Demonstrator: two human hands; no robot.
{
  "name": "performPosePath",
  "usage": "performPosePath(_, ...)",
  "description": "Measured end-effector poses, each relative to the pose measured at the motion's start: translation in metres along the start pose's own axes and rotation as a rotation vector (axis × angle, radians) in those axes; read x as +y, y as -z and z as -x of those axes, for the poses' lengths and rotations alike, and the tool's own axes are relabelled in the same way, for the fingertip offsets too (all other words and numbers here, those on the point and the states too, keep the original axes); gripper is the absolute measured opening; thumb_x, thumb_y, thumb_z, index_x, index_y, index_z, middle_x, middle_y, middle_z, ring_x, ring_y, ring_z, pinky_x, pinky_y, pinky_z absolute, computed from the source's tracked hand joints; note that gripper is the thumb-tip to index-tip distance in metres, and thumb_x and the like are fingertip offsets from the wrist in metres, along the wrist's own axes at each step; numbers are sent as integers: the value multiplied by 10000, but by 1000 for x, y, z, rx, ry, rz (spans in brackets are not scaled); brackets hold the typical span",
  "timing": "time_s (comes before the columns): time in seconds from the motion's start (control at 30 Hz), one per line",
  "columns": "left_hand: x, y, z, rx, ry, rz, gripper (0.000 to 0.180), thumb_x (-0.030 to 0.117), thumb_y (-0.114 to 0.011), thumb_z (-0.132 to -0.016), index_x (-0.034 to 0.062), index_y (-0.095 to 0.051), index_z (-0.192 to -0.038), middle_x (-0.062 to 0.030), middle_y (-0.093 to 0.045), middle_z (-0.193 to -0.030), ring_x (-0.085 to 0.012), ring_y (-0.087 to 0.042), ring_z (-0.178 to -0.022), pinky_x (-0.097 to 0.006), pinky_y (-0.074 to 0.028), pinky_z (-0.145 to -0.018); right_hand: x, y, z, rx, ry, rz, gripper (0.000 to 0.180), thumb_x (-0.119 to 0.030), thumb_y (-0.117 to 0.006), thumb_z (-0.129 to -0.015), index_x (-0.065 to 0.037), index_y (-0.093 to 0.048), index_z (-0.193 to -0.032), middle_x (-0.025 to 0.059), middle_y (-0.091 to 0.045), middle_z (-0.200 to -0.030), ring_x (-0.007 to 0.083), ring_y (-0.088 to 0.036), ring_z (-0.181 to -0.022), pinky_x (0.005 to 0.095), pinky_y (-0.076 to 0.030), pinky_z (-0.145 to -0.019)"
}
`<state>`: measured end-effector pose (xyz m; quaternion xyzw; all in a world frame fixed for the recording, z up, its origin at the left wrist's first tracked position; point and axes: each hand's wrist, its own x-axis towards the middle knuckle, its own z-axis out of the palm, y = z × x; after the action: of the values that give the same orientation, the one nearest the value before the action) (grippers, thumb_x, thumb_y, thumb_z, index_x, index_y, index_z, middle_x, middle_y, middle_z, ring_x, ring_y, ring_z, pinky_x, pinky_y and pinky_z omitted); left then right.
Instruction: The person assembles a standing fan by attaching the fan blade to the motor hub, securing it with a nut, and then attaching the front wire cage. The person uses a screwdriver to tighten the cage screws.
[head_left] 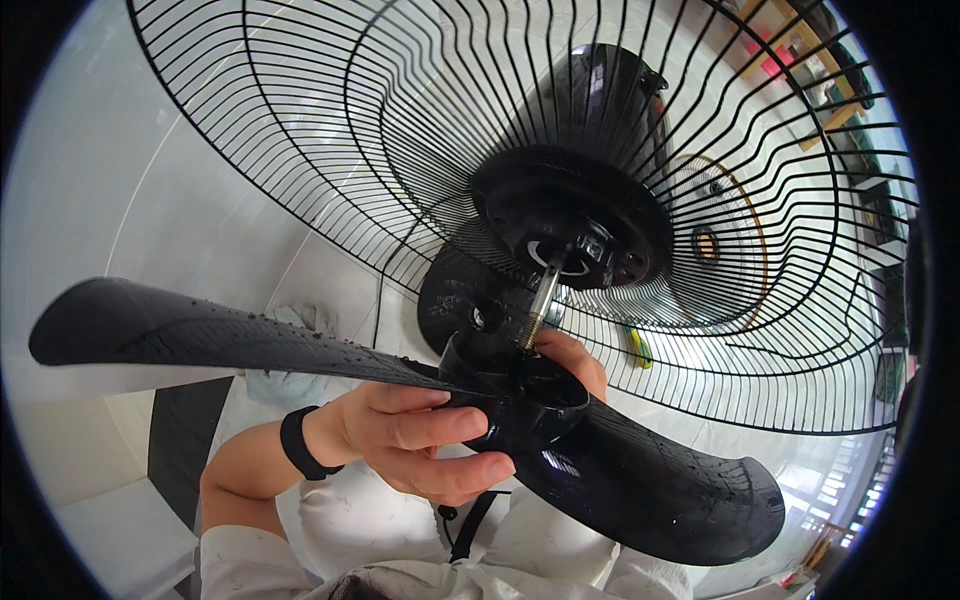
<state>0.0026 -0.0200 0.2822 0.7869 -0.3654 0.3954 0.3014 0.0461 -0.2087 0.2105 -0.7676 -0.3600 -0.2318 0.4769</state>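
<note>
My left hand (420, 440), with a black band on its wrist, grips a black fan blade (650, 480) by its hub from the near side. Dark specks and drops dot the blade's surface. Behind the hub, part of my right hand (575, 362) shows, its fingers bent against the far side; the rest is hidden by the blade. The metal motor shaft (543, 300) points toward me, its threaded end right at the hub's opening. It sticks out of the black motor housing (570, 215), around which the rear wire grille (400, 130) spreads wide.
The fan's round black base (450, 300) stands on pale floor tiles (180, 200). A greyish crumpled cloth (290, 385) lies at the left. Beyond the grille are a round brown-rimmed thing (765, 240), a small yellow-green item (638, 347) and a wooden shelf (825, 70).
</note>
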Motion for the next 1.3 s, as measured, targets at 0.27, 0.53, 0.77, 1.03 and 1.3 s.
performPosePath(0.27, -4, -10, 1, 103, -1, -47, 197, 279, -512, -799, 218, -588, -970, 150, -495, -1170, -125, -454, -1133, -295, -376, -932, 12, 1, -16, 33, 156, -49, 271, 121, -613, -579, 42, -473, -798, 153, -535, -766, 315, -626, -736, 314, -535, -553)
performPosePath(0.53, -7, 4, -12, 39, -16, -71, 177, 214, -574, -772, 232, -583, -948, 115, -510, -1160, -162, -494, -1102, -320, -397, -919, -1, 18, -16, -176, -41, -226, 175, 14, -602, -659, 26, -491, -794, 150, -552, -778, 286, -623, -704, 310, -523, -527)
performPosePath(0.77, -7, 15, -30, -1, 54, -104, 192, 151, -608, -759, 183, -554, -941, -16, -536, -1134, -254, -563, -1008, -376, -488, -826, -59, 85, -22, -440, -418, 58, 130, -75, -602, -752, -1, -568, -853, 168, -616, -863, 254, -637, -703, 322, -517, -594)
performPosePath(1.03, -21, 0, -37, 120, 11, -96, 216, 119, -610, -757, 126, -514, -950, -95, -555, -1130, -324, -576, -996, -391, -508, -796, -23, 182, 27, 742, -258, 338, 642, -170, -589, -828, 73, -225, -1298, 236, -360, -1309, 307, -428, -1178, 381, -370, -982)
performPosePath(1.3, -20, 2, -47, 65, -5, -224, 243, 83, -681, -715, 51, -633, -951, -102, -565, -1115, -317, -572, -1004, -361, -535, -744, -10, 150, 19, 277, -647, -287, 411, 113, -466, -806, 79, -391, -1209, 216, -555, -1107, 311, -555, -1043, 419, -430, -921)
